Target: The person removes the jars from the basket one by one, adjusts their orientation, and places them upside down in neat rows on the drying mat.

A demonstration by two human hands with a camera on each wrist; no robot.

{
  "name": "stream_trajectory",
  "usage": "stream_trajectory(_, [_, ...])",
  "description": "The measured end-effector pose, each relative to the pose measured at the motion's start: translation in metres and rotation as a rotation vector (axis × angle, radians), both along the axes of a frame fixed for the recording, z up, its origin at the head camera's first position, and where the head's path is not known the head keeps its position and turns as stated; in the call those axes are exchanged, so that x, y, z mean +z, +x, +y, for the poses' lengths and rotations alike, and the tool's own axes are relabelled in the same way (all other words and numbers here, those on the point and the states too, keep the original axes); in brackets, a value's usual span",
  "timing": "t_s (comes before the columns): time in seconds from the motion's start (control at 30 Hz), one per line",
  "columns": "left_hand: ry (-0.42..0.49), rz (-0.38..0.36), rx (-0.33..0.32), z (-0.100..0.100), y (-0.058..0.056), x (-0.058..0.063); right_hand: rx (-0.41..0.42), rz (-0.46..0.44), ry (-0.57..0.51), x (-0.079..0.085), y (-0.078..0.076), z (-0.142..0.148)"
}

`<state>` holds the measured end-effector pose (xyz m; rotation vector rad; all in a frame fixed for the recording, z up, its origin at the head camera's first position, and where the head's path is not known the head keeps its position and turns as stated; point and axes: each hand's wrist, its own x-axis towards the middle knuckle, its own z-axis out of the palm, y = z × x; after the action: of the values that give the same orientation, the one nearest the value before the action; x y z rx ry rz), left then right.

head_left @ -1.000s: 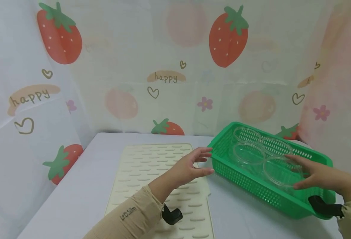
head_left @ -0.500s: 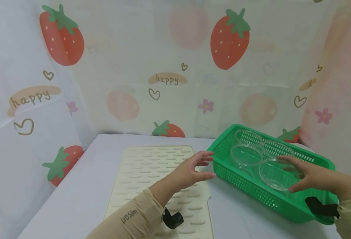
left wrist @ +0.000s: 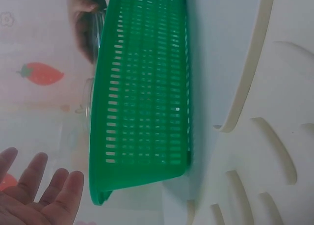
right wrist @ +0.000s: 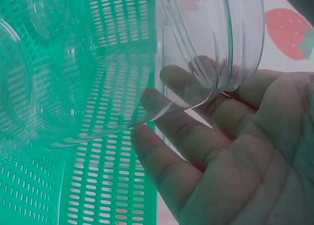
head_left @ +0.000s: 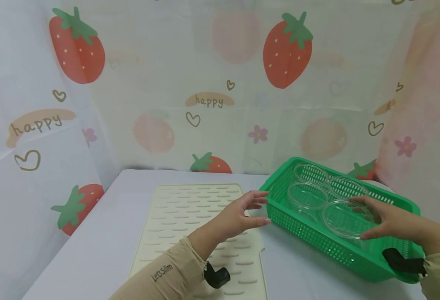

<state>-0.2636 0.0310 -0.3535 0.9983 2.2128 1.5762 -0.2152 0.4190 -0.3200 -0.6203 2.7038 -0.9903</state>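
Your right hand (head_left: 399, 223) gripped the nearest clear jar (head_left: 344, 220) in the perforated green basket (head_left: 306, 233). Your left hand (head_left: 236, 216) hung nearby, fingers relaxed.

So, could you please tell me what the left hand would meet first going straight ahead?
The basket, most likely; depth is unclear, so the left hand might pass above it.

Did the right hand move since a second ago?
Yes, a little: in the head view, the right hand has shifted left against the green basket.
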Motion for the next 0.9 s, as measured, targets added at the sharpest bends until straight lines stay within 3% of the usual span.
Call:
stream_trajectory(0.23, [-0.009,-0.024,-0.002,-0.0004,-0.0001,-0.0015,0.019,-0.031,-0.002,-0.0013,0.0004,0.0002])
stream_trajectory(0.5, [-0.019,-0.026,0.001,-0.0005,-0.0010,-0.0022,0.029,0.050,-0.021,-0.0051,-0.0002,0.0017])
stream_trajectory(0.9, [-0.015,-0.034,-0.015,-0.0003,-0.0029,-0.0038,-0.007,0.054,0.008,-0.0021,0.0007,-0.0024])
